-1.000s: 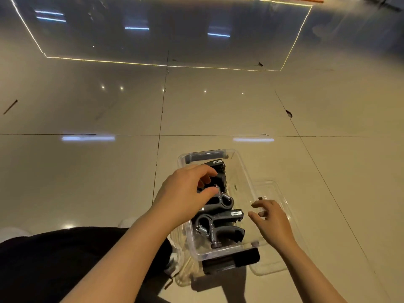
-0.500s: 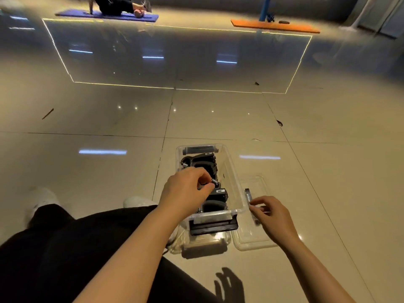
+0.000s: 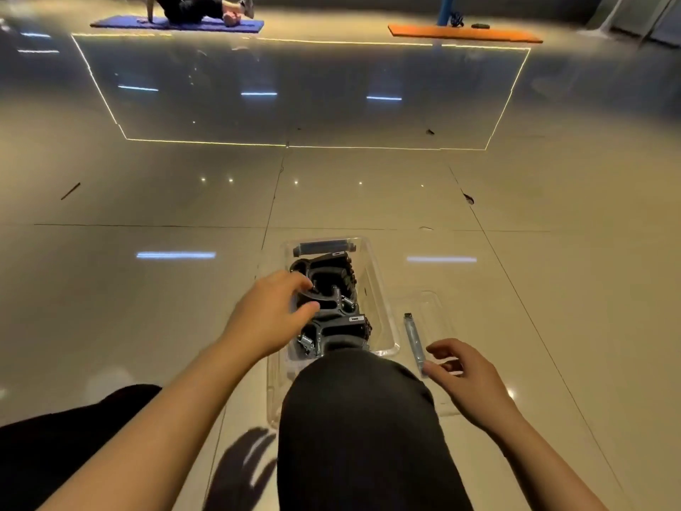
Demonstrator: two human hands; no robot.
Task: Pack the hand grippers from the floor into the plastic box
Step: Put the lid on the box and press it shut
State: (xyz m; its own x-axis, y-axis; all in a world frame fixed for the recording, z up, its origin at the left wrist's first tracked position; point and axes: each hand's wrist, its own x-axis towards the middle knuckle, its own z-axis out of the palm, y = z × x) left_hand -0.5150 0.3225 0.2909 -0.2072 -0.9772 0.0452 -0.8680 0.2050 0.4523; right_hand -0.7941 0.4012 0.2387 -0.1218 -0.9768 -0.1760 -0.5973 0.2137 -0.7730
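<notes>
- Sitting on the glossy tiled floor (image 3: pixel 147 307), a clear plastic box (image 3: pixel 383 326) lay straight ahead of the person, its near end hidden behind a knee in dark trousers (image 3: pixel 361 418).
- Black hand grippers (image 3: pixel 328 293) lay packed in a row inside the box, with a dark cylindrical handle (image 3: pixel 324 248) lying across the far end.
- The left hand (image 3: pixel 271 313) reached over the left wall of the box, fingers and thumb spread and curled around the edge of one gripper; whether it actually gripped it could not be told.
- The right hand (image 3: pixel 466 374) hovered just right of the box, fingers loosely curled and apart, clamped on nothing, fingertips close to a slim clip (image 3: pixel 412 339).
- That clip lay on the clear lid (image 3: pixel 435 307), which rested flat on the floor, touching the box's right side.
- Far off, a blue mat (image 3: pixel 177 24) with someone on it and an orange mat (image 3: pixel 464 33) lay at the room's edge.
</notes>
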